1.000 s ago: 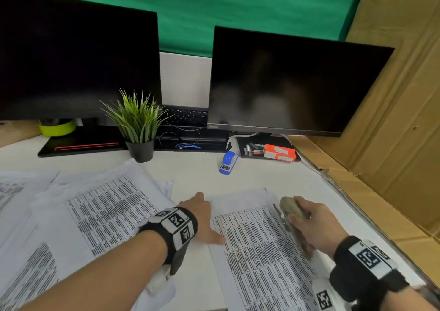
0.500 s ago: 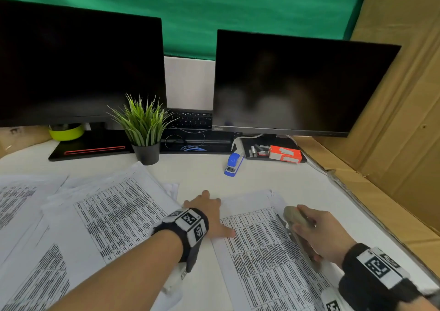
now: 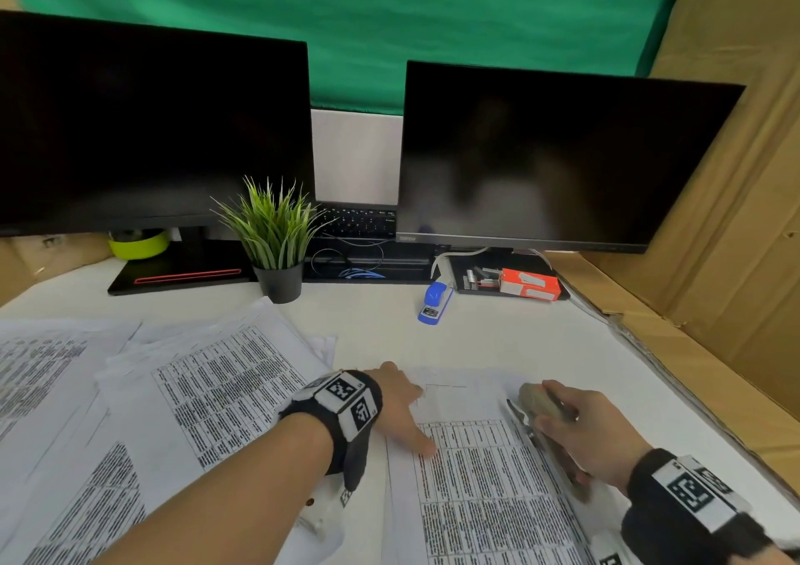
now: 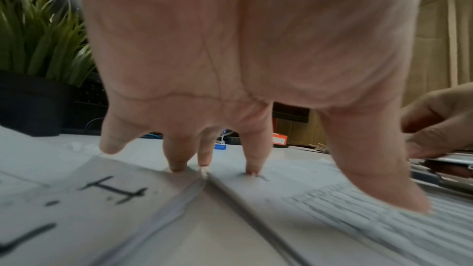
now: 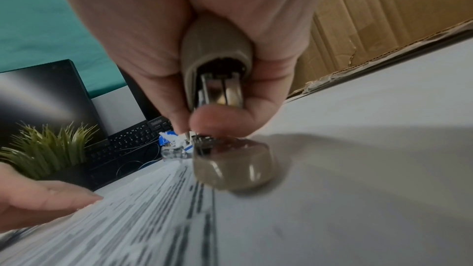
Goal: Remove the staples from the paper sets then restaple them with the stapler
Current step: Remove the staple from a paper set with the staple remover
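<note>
A white counter (image 3: 498,335) fronts two dark monitors; a blue stapler (image 3: 434,302) lies at twelve o'clock. The left hand (image 3: 400,404) presses spread fingers onto the paper set (image 3: 480,491). At its three o'clock edge, the right hand (image 3: 588,434) grips a grey stapler (image 3: 539,402).

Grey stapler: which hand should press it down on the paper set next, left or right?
Right. The right hand already grips the grey stapler at the paper set's edge. The left hand lies flat with fingertips pressing the sheets, so it looks better kept as the hold-down.
</note>
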`<state>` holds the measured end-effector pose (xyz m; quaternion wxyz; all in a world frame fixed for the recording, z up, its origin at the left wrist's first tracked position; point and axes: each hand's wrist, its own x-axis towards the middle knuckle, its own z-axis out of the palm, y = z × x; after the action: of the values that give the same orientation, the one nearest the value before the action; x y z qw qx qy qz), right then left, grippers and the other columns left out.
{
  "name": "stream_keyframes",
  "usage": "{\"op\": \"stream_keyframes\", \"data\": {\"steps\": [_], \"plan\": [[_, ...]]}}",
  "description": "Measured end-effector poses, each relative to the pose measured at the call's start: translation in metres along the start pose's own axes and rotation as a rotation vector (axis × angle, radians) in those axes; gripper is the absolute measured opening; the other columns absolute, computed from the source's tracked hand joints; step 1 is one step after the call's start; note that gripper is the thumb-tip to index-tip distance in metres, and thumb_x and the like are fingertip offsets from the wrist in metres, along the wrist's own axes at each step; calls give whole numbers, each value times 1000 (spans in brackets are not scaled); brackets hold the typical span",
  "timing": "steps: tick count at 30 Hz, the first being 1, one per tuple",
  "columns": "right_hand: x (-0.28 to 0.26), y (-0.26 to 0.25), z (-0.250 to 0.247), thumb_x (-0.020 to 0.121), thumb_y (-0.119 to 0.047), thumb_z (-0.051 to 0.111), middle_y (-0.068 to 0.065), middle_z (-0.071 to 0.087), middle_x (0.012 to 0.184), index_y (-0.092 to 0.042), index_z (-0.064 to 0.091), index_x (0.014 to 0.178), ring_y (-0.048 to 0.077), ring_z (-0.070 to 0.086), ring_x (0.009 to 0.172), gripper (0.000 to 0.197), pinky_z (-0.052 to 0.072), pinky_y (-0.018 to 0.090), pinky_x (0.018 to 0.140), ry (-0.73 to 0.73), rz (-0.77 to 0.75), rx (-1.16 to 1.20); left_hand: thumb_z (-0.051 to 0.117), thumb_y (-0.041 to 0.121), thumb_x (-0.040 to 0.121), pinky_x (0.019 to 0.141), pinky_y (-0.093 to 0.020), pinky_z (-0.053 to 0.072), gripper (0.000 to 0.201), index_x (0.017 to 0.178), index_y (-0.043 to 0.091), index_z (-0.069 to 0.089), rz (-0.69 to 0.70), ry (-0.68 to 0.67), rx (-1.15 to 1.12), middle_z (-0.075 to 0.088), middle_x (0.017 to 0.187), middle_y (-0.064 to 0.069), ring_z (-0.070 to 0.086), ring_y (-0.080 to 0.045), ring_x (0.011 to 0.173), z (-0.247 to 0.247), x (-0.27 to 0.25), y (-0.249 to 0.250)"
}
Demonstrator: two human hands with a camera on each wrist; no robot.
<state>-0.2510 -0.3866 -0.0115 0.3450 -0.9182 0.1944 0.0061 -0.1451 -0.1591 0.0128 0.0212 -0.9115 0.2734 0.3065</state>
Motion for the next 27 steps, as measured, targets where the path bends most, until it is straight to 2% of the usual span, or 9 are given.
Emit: {"op": "stream_keyframes", "data": {"steps": [5,8,10,12,14,18,23,25,27], "plan": [[-4,5,-1,90,-24,62,0,63,100,-22,47,139,18,65,69,51,56,29,53,4,12,1,58,60,87,117,-34,17,86,155,30,14,52,-56,15,9,162,-7,15,-23,148,-5,-10,-4],[-7,9,-5,91,-25,61,-1,62,104,-22,46,139,15,63,79,51,52,20,53,10,14,-5,60,60,85,117,-34,19,88,155,31,15,45,-65,49,11,162,-8,16,-24,147,-7,-6,-4],[-7,12,-8,91,-26,61,-1,62,105,-22,45,140,16,63,79,52,50,18,52,24,27,0,64,61,82,119,-45,16,93,154,33,13,13,-46,80,13,161,-6,17,-25,147,-7,1,-7],[-7,15,-11,91,-26,61,-1,63,105,-22,44,141,16,64,76,53,49,17,50,36,37,5,67,64,77,113,-66,9,101,154,36,9,-52,-12,99,13,161,-3,16,-26,147,-8,8,-14],[-6,18,-14,91,-25,61,-1,65,97,-22,47,139,16,63,64,50,49,19,47,53,35,11,68,64,76,109,-73,7,104,155,34,8,-94,23,109,15,161,-1,18,-26,147,-11,14,-21],[-4,20,-16,90,-19,61,-1,67,84,-23,53,131,15,53,42,42,48,25,40,65,28,41,67,66,76,109,-72,9,105,155,31,7,-127,48,112,17,160,-1,20,-25,146,-16,21,-29],[-8,9,-15,89,-10,60,4,66,88,-23,54,130,21,54,51,43,50,30,42,45,23,169,66,63,79,111,-71,3,101,155,32,6,-159,64,86,0,163,-2,13,-27,148,-12,17,-29],[-9,-1,-12,87,-1,57,9,63,95,-18,51,132,23,54,53,49,47,27,42,10,28,280,66,52,84,117,-59,11,89,154,27,17,-99,206,-42,14,162,-1,23,-24,145,-12,10,-24],[-12,-16,-7,85,6,53,12,59,94,-10,55,126,23,51,51,44,45,27,45,-35,6,373,71,44,84,112,-37,33,78,149,20,35,10,332,-324,44,147,-1,45,-18,130,-10,-2,-15]]}}
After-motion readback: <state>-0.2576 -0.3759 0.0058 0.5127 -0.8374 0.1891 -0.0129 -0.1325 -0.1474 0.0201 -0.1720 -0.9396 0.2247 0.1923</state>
